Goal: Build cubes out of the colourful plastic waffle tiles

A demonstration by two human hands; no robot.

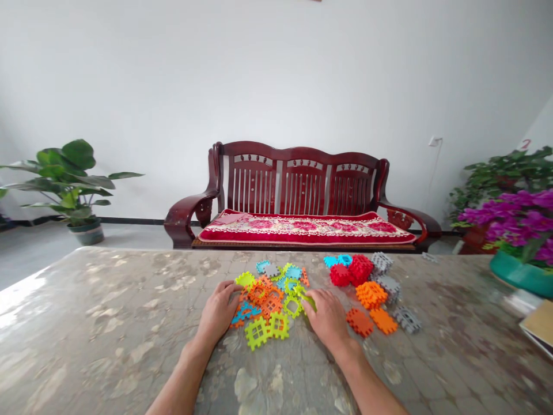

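At the left, the left hand is rested, loosely curled, against the edge of a mixed pile; whether a piece is gripped there cannot be told. The pile is spread on the table between both hands. Its toothed plates should prove light, stiff and slightly slick (plastic, by the look), best held by opposite edges. No long axis is shown by these squarish plates, turned many ways; the front lime plate is set askew. Farther right, the right hand is half-closed at a lime piece, its grip unclear; beyond it, red plates, orange plates and grey plates are grouped.
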